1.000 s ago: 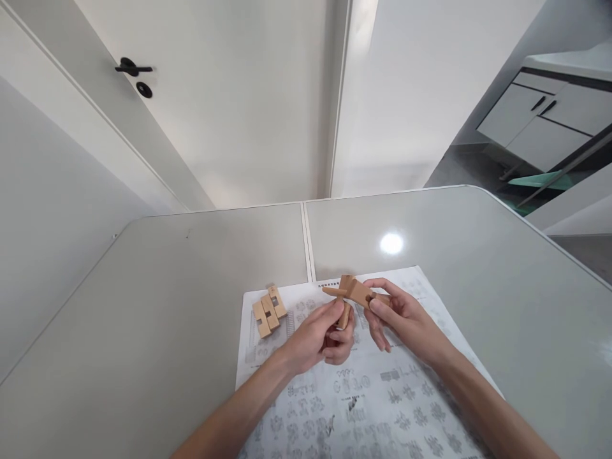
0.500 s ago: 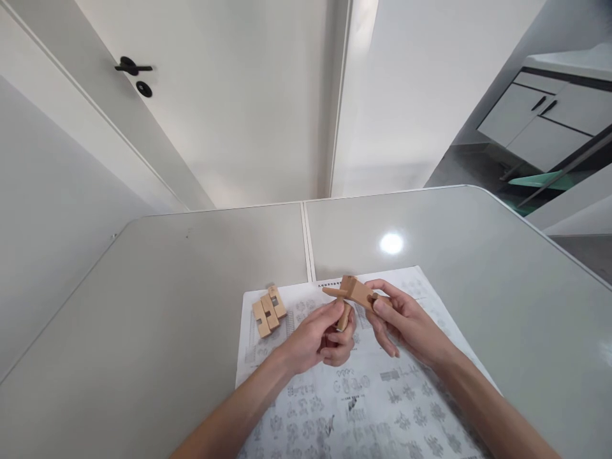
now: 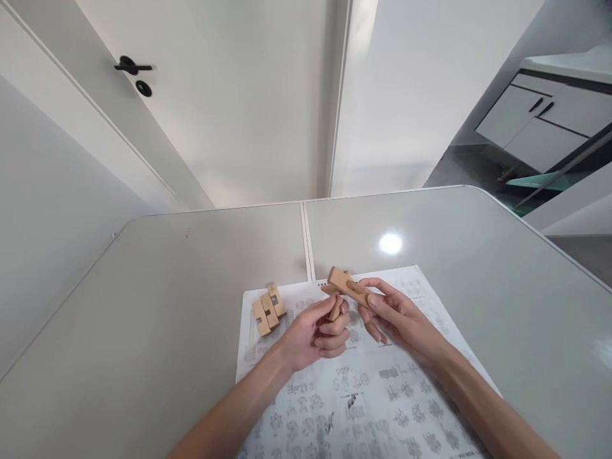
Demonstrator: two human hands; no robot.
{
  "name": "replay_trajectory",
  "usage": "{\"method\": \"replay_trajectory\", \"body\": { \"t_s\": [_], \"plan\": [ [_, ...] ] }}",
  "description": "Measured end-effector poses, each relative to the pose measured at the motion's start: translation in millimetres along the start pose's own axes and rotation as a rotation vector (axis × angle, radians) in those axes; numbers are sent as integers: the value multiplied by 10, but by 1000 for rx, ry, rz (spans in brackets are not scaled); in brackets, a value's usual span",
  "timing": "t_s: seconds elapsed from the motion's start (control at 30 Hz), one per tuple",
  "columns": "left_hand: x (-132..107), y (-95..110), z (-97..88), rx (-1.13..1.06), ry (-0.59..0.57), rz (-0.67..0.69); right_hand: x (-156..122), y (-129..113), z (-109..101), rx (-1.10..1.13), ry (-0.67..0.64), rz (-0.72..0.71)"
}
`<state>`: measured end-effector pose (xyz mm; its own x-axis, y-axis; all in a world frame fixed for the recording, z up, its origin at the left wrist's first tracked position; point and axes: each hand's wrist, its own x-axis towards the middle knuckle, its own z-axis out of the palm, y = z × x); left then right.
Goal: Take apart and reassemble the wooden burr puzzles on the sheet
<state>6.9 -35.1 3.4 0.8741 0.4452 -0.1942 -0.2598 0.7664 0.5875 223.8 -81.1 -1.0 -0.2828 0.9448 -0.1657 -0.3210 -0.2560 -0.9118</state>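
Observation:
Both my hands hold a partly joined wooden puzzle (image 3: 345, 288) of crossed notched bars above a printed instruction sheet (image 3: 363, 389). My left hand (image 3: 313, 333) is closed, pinching the lower upright bar between thumb and fingers. My right hand (image 3: 396, 317) grips the right end of the long top bar with thumb and fingertips. A second cluster of wooden puzzle pieces (image 3: 268, 310) lies on the sheet's far left corner, apart from both hands.
The sheet lies on a grey table (image 3: 157, 299) made of two joined panels with a seam down the middle. Behind it stand a white door with a black handle (image 3: 132, 67) and white walls. Grey cabinets (image 3: 545, 121) are at the far right.
The held puzzle has shifted slightly left and away from me, and its top bar now lies flatter. My left hand has curled tighter under it. The loose pieces have not moved.

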Motion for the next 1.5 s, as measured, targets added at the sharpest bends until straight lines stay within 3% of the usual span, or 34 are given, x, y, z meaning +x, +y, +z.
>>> {"method": "replay_trajectory", "body": {
  "t_s": [0.67,1.1,1.27,1.5],
  "plan": [
    [-34,-14,99,282,-44,-115,-5,63,-29,-232,-80,-38],
    [-21,-24,122,277,11,-215,-50,-10,-42,-272,-90,-12],
    [-14,-38,101,263,-2,-154,-37,13,-42,-249,-84,-24],
    [5,-33,62,155,-11,9,-11,27,-9,-203,122,-63]
  ]
}}
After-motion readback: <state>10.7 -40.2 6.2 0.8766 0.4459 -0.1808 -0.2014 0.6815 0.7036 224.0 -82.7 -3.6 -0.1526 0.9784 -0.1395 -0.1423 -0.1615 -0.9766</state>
